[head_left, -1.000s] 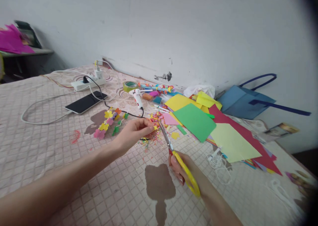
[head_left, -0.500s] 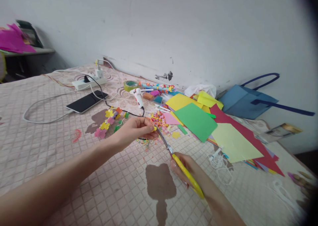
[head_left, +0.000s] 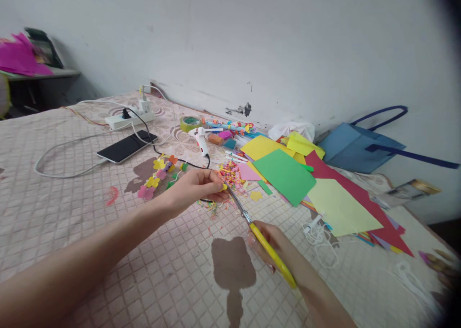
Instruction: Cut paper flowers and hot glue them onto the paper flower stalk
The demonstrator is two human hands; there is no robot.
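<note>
My left hand (head_left: pixel 201 186) pinches a small yellow piece (head_left: pixel 224 187), probably paper or foam, between thumb and fingers. Yellow-handled scissors (head_left: pixel 268 249) are gripped in my right hand (head_left: pixel 266 244), their blades angled up and left so the tips meet the yellow piece. My right fingers wrap the handles and partly hide them. Behind my left hand lies a pile of tiny colourful scraps (head_left: pixel 232 173). A yellow flower cutout (head_left: pixel 256 196) rests to the right of the blades. Left of my left hand is a cluster of flower cutouts (head_left: pixel 153 181) in several colours.
A white glue gun (head_left: pixel 199 140) with a black cord lies behind the scraps, near a tape roll (head_left: pixel 190 123). At left are a phone (head_left: pixel 127 147) and a power strip (head_left: pixel 126 120). Coloured sheets (head_left: pixel 286 176), white string (head_left: pixel 319 239) and a blue bag (head_left: pixel 360 148) occupy the right.
Both hands, the scissors and the yellow piece stay in nearly the same place. The view has shifted very slightly.
</note>
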